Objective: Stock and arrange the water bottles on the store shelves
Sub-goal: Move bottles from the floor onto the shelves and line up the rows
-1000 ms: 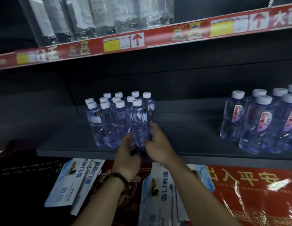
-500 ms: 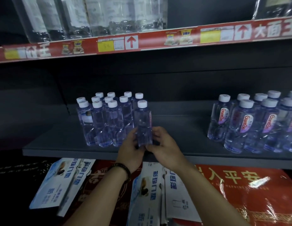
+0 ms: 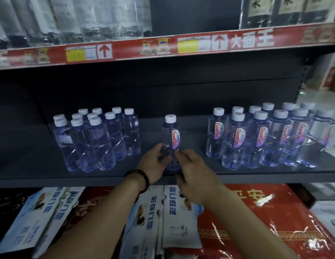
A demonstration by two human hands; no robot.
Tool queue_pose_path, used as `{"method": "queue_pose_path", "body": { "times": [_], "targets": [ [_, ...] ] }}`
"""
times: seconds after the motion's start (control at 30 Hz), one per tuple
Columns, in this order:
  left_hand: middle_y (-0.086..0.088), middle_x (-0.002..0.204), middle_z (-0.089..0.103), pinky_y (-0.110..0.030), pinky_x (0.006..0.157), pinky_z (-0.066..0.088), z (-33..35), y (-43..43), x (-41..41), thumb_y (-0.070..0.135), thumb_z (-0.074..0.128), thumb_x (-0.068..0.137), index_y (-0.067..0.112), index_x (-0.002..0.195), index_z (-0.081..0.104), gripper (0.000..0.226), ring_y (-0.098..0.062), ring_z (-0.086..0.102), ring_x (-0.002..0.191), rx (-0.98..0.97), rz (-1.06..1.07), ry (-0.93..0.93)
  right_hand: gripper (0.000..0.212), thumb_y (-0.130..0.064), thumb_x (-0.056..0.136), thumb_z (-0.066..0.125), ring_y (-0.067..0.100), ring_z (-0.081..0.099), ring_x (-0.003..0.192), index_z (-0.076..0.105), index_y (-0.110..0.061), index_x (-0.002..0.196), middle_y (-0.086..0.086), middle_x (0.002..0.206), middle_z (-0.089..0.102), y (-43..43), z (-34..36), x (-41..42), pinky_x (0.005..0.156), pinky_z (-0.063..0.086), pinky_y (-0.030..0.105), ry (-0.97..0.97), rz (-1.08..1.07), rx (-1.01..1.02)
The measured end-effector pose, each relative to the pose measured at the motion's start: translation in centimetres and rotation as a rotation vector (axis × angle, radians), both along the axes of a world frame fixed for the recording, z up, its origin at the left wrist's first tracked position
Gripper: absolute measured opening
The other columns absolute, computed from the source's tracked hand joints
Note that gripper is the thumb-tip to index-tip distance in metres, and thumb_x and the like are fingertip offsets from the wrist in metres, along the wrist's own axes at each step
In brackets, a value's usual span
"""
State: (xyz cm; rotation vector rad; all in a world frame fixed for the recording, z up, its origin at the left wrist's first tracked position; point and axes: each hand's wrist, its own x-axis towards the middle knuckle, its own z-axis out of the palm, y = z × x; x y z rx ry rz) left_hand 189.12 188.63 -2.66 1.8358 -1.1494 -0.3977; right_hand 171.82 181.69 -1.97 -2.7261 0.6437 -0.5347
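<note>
One camera sits on the person's head. It looks forward and a little down, close to the front edge of the shelf (image 3: 50, 174).

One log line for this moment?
left hand: grips single bottle | right hand: grips single bottle | single bottle: upright between left group and right group, near shelf front

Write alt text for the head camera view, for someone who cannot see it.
A left hand and a right hand hold the lower part of one upright water bottle near the front edge of a dark shelf. It stands alone between the left bottle group and the right bottle group.
</note>
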Motion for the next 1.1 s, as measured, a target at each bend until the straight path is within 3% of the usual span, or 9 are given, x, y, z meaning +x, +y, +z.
{"method": "queue_pose_path", "body": {
  "times": [0.2, 0.37, 0.67, 0.9, 1.1],
  "targets": [
    [0.011, 0.112, 0.074, -0.03, 0.094, 0.052, 1.3, -3.4, -2.8, 0.024, 0.066, 0.102, 0.031, 0.13, 0.059, 0.03, -0.006, 0.068, 0.106, 0.076, -0.083, -0.001, 0.069, -0.027, 0.104, 0.056, 0.027, 0.033, 0.149, 0.023, -0.016, 0.164, 0.003, 0.162, 0.022, -1.5, 0.8, -3.3, 0.12, 0.04, 0.041, 0.072, -0.089, 0.013],
    [0.006, 0.116, 0.072, -0.035, 0.1, 0.055, 1.0, -5.5, -5.5, 0.035, 0.078, 0.094, 0.034, 0.131, 0.054, 0.044, -0.01, 0.069, 0.109, 0.056, -0.129, 0.112, 0.063, -0.028, 0.105, 0.055, 0.028, 0.044, 0.141, 0.028, -0.016, 0.161, 0.003, 0.156, 0.025, -2.7, 1.0, -5.6, 0.114, 0.047, 0.04, 0.038, -0.131, 0.075],
    [0.004, 0.103, 0.078, -0.044, 0.096, 0.06, 0.0, -8.2, -8.8, 0.029, 0.08, 0.092, 0.037, 0.119, 0.057, 0.036, -0.012, 0.076, 0.095, -0.028, -0.147, 0.105, 0.066, -0.021, 0.102, 0.056, 0.028, 0.049, 0.135, 0.026, -0.022, 0.162, 0.004, 0.152, 0.027, -4.4, 0.6, -9.6, 0.111, 0.045, 0.033, -0.012, -0.127, 0.109],
    [0.004, 0.1, 0.078, -0.045, 0.094, 0.06, -0.1, -8.9, -10.1, 0.032, 0.081, 0.09, 0.039, 0.115, 0.058, 0.034, -0.012, 0.076, 0.092, -0.051, -0.104, 0.103, 0.072, -0.024, 0.103, 0.059, 0.028, 0.04, 0.147, 0.023, -0.021, 0.165, 0.002, 0.163, 0.018, -4.9, 0.7, -10.7, 0.117, 0.038, 0.032, 0.0, -0.127, 0.15],
    [0.007, 0.103, 0.078, -0.043, 0.095, 0.06, -0.2, -8.6, -10.6, 0.03, 0.081, 0.09, 0.041, 0.117, 0.058, 0.036, -0.007, 0.075, 0.096, -0.059, -0.081, 0.108, 0.069, -0.024, 0.102, 0.06, 0.03, 0.044, 0.144, 0.029, -0.02, 0.163, 0.003, 0.16, 0.024, -5.1, 0.9, -10.7, 0.118, 0.04, 0.034, 0.004, -0.131, 0.168]
  ]
}}
